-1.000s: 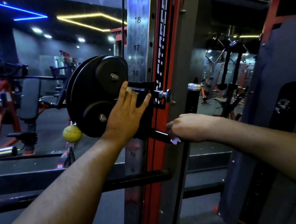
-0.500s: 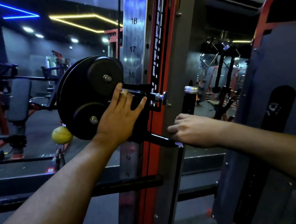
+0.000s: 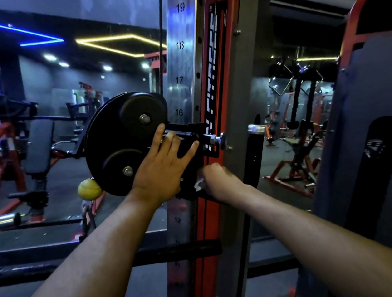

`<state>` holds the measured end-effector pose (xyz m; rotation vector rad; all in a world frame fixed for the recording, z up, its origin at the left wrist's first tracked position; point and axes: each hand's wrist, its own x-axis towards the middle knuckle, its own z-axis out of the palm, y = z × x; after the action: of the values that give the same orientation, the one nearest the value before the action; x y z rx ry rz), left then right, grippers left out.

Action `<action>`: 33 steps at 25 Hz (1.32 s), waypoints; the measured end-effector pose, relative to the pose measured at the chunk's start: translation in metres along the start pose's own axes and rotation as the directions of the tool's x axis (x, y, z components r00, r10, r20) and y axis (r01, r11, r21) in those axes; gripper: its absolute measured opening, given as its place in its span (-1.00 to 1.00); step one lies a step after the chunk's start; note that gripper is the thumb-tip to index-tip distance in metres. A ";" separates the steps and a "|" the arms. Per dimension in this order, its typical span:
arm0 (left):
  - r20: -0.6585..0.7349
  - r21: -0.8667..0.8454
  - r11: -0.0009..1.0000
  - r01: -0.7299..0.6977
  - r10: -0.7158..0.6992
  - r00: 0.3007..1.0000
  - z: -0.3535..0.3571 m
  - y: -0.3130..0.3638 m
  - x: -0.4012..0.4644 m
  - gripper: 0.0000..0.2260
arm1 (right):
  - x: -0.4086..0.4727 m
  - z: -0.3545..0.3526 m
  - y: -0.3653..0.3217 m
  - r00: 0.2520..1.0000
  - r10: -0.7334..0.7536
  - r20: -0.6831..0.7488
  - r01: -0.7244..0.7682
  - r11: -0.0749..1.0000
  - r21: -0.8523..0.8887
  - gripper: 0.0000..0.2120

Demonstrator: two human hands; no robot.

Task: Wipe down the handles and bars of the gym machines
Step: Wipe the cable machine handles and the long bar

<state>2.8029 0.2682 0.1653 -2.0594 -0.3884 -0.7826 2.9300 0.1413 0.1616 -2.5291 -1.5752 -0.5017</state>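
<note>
From the head camera, the left hand [image 3: 165, 167] is resting flat, fingers straight and spread, against the black pulley carriage [image 3: 129, 142] on the numbered steel upright [image 3: 181, 80], where 16 to 19 are reading upward. Just right of it, the right hand [image 3: 216, 179] is curling into a fist around a white cloth [image 3: 198, 185], pressing it to the carriage's black handle bar, mostly hidden. A yellow ball [image 3: 88, 189] is hanging at the near left of the pulleys.
</note>
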 end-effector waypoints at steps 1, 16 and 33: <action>0.000 0.000 1.000 -0.001 0.001 1.000 0.000 0.000 0.000 -0.20 | -0.002 -0.002 0.003 0.999 -0.032 0.029 0.033 0.999 -0.031 -0.80; -0.076 -0.046 0.998 0.031 -0.035 0.996 0.008 0.002 0.002 -0.24 | -0.055 -0.126 0.075 0.719 -0.695 -0.010 0.560 0.588 -0.583 -0.82; -0.061 -0.019 0.996 0.085 -0.086 0.994 0.011 0.010 0.004 -0.22 | -0.105 0.044 0.044 0.915 0.150 -0.375 0.080 0.843 0.533 -0.95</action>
<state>2.8158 0.2712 0.1573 -2.0394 -0.4392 -0.9021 2.9366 0.0446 0.0877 -1.8779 -1.2809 -0.4558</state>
